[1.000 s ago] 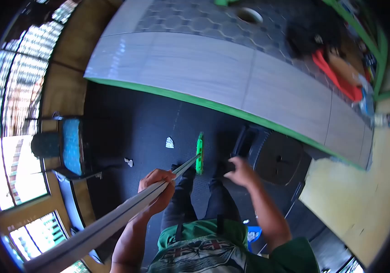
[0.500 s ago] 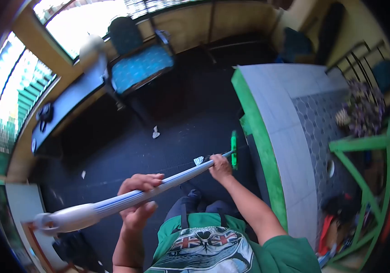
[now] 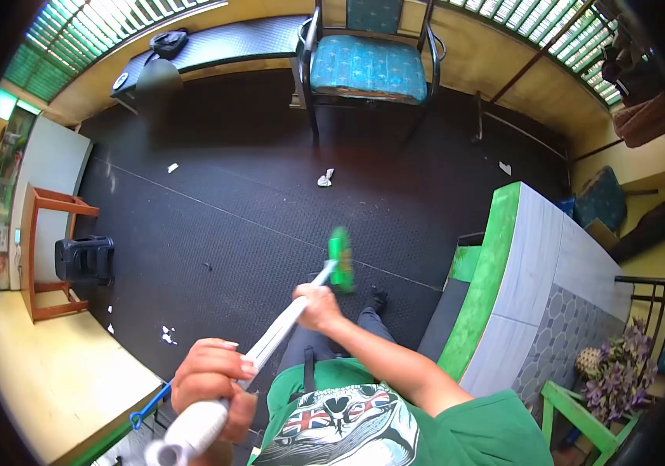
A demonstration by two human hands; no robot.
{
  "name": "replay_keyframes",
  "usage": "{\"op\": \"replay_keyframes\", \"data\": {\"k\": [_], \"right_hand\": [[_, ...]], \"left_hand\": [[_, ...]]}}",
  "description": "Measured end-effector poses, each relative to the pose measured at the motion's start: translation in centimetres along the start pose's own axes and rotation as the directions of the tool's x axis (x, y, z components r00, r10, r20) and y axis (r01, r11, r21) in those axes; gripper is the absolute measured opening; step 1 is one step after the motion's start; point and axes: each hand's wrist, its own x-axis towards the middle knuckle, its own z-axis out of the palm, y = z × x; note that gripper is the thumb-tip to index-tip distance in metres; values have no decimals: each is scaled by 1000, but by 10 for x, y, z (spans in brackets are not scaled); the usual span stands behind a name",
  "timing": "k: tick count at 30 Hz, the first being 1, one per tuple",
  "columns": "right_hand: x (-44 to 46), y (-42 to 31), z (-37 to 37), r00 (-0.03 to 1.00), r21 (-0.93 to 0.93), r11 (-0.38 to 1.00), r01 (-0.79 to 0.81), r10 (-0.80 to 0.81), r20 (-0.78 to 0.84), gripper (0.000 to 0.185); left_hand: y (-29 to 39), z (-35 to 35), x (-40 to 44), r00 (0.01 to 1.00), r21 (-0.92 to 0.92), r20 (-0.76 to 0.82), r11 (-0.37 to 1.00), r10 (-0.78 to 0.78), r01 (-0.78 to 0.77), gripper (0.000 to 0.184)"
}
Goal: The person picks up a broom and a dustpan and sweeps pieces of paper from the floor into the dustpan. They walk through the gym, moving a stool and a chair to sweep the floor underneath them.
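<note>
A broom with a white, blue-striped handle [image 3: 272, 340] runs from near my chest down to its green head [image 3: 341, 260] on the dark floor. My left hand [image 3: 214, 379] is wrapped around the upper handle, near the white end cap. Lower on the handle, my right hand [image 3: 318, 308] is closed around it. The head is slightly blurred, and its bristles cannot be made out. Beyond it lies a crumpled white piece of litter [image 3: 326, 178]. Other pale scraps [image 3: 168, 335] lie on the floor at left.
A green-edged tiled counter [image 3: 503, 268] stands close on my right. A blue-cushioned chair [image 3: 369, 68] and a low black bench [image 3: 227, 48] line the far wall. At left are a black stool [image 3: 85, 259] and a brown wooden frame [image 3: 35, 256].
My view has turned to the right, toward the counter-side wall's corner less and the left wall more. The broom handle now points more steeply forward, and my left fingers wrap it more fully.
</note>
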Motion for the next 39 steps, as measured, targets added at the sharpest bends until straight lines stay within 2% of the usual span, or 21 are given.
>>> {"op": "replay_keyframes", "data": {"k": [3,6,7,8,11,13,14,15,16,19,21,23,26,29,30,33,34,35,37,38,39], "right_hand": [[12,-15,13,990,232,972,20,-52,133,7],[17,-18,-4,980,194,980,38,-74,183,10],[16,-30,-28,983,163,986,27,-55,174,11],[13,-38,-54,981,120,992,34,-56,183,12],[4,-33,-126,978,-22,999,48,-43,204,18],[1,-7,-168,991,-150,986,70,-52,122,17],[4,18,-179,993,-248,963,108,-94,65,17],[8,42,-194,991,-312,940,135,-136,18,16],[14,74,-202,982,-356,921,158,-184,-38,16],[40,164,-214,992,-440,889,-125,105,-72,19],[59,221,-200,988,-423,899,-113,58,-141,16],[82,210,-189,999,-432,901,-27,37,15,13],[111,155,-150,988,-297,942,155,-150,39,10],[134,99,-108,980,-114,977,180,-167,112,9],[140,77,-106,984,-2,991,134,-133,118,10],[156,43,-111,957,130,988,87,-119,264,16],[161,32,-124,957,123,988,90,-120,264,16],[163,21,-139,960,82,988,127,-144,241,15],[168,1,-173,963,-36,990,135,-122,242,15],[173,-4,-190,965,-108,984,141,-112,235,14],[181,-4,-205,968,-179,973,147,-104,228,13]], "left_hand": [[21,31,13,996,85,70,994,58,-64,24],[44,45,22,993,67,-73,993,98,-93,20],[47,34,25,989,41,-22,988,149,-148,26],[52,33,24,971,-84,-162,978,176,-191,31],[75,33,35,964,-281,-208,934,165,-220,38],[68,49,45,974,-383,-195,906,114,-182,38],[49,49,50,989,-484,-27,864,143,-138,40],[39,68,48,985,-470,-170,879,0,-81,39],[28,81,50,989,-408,-97,911,-108,60,44],[-36,133,52,956,-503,139,813,-259,294,24],[-67,160,52,930,-424,245,833,-273,356,20],[-62,158,66,941,-277,239,911,-241,304,22],[-40,121,96,962,-213,80,939,-260,271,31],[-18,86,134,974,-148,1,964,-225,222,41],[-14,90,141,973,-67,-106,978,-203,197,53],[5,85,176,986,9,-135,995,-95,97,49],[1,75,183,991,113,-121,993,59,-45,42],[1,43,195,976,-85,185,991,118,-104,35],[4,15,220,895,-289,343,939,285,-188,35],[32,28,207,992,-143,122,990,25,-7,44],[25,36,211,996,-134,-75,990,39,-49,45]]}}
